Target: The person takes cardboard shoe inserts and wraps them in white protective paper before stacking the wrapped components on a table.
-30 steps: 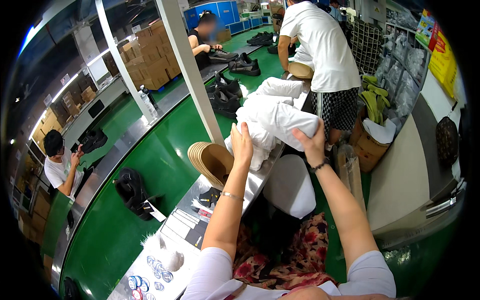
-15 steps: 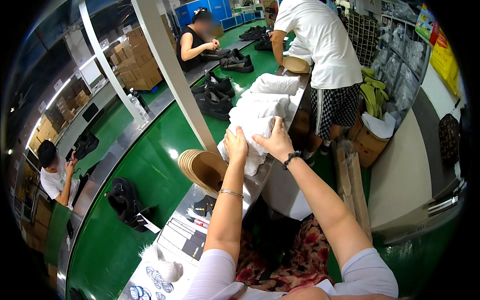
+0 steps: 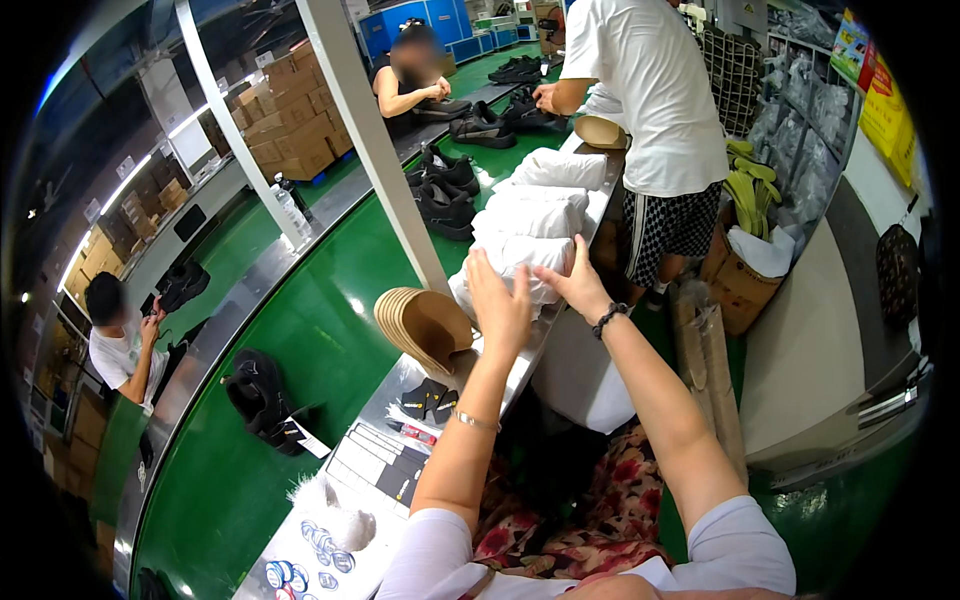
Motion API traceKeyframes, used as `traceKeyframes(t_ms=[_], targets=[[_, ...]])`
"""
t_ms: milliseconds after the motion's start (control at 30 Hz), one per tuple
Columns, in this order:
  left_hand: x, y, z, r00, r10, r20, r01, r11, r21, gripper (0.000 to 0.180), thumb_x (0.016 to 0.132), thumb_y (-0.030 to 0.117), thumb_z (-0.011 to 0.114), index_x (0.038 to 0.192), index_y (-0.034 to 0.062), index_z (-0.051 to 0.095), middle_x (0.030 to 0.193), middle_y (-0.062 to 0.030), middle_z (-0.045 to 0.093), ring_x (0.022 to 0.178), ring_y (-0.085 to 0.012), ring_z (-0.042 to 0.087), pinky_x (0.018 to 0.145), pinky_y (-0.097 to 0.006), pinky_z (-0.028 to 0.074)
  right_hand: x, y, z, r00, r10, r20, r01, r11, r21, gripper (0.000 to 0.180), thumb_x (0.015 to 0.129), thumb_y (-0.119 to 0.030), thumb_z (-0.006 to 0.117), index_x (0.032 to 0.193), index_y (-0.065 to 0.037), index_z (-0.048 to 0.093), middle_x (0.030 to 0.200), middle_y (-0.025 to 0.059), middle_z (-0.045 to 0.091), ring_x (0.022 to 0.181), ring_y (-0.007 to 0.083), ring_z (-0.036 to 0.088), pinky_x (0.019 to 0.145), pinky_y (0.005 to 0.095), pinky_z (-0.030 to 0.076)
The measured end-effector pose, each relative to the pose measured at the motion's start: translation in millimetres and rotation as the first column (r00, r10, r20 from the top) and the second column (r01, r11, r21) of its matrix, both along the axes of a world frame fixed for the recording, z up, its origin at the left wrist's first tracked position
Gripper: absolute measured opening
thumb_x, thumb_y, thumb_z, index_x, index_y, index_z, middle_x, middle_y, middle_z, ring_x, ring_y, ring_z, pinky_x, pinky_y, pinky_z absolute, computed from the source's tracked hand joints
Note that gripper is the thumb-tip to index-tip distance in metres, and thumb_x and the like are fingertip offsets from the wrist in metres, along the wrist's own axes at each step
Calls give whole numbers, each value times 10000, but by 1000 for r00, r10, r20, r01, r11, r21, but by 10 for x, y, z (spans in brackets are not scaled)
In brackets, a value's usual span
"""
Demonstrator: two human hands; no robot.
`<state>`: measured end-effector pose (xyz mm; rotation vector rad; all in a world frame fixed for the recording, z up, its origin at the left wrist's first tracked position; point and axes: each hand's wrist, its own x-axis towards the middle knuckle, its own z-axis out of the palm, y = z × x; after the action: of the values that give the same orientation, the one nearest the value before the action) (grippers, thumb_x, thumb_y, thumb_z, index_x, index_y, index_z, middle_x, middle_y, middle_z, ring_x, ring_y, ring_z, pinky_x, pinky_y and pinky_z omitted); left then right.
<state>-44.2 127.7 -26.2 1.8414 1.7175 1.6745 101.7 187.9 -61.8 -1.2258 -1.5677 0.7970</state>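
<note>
My left hand (image 3: 503, 305) is just in front of the nearest white wad (image 3: 525, 255), which looks like crumpled paper or thin cloth. Its fingers are stretched out. On the wad's right side is my right hand (image 3: 582, 288), with thumb and fingers spread; whether the fingertips touch it I cannot tell. Behind lie more white wads (image 3: 540, 207), lined up along the metal ledge. To the left of my left hand stands a nested stack of curved tan cardboard pieces (image 3: 425, 325).
A black shoe (image 3: 258, 395) with a white tag lies on the green conveyor (image 3: 320, 310). A white post (image 3: 385, 150) rises beside the ledge. Printed sheets, stickers (image 3: 325, 540) and white tag strings (image 3: 330, 505) lie close by. A co-worker (image 3: 650, 90) stands ahead; two others sit across the belt.
Both hands were pressed around the nearest white wad; now my left hand has come back toward me and the fingers of both are straighter. The view has shifted slightly.
</note>
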Motion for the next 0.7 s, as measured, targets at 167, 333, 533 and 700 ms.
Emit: traceKeyframes(t_ms=[167, 333, 533, 700], targets=[[-456, -665, 500, 986, 167, -12, -161, 965, 209, 529, 831, 174, 619, 1257, -49, 399, 1209, -217, 494, 987, -247, 497, 879, -323, 388, 64, -227, 120, 999, -28, 18, 28, 999, -16, 1006, 713, -484, 701, 1360, 69, 166, 1259, 305, 415, 1169, 349, 447, 961, 377, 372], [-1355, -814, 687, 929, 366, -54, -362, 929, 77, 411, 850, 255, 596, 1148, -23, 541, 1149, -144, 576, 880, -216, 586, 824, -288, 434, 20, -915, 362, 976, -168, -136, 202, 933, 298, 356, 808, -151, 645, 1089, 30, 523, 913, 148, 610, 813, 196, 600, 706, 281, 490], [-1852, -427, 113, 979, 134, -155, -171, 951, -258, 462, 900, 435, 460, 1270, 161, 495, 1386, -139, 375, 1324, -360, 236, 1054, -486, 220, -882, -1408, 399, 962, 274, 23, -261, 885, 387, 112, 813, -57, 591, 908, -5, 619, 857, 112, 624, 742, 198, 630, 653, 280, 497], [-1728, -247, -161, 982, -176, -75, 167, 980, -109, 308, 911, 267, 481, 1150, 105, 590, 1212, -151, 511, 1160, -294, 442, 983, -393, 304, -1571, -917, 178, 953, 258, -156, -238, 962, 136, 266, 857, -250, 555, 870, 6, 626, 711, 113, 633, 691, 191, 627, 607, 289, 474]])
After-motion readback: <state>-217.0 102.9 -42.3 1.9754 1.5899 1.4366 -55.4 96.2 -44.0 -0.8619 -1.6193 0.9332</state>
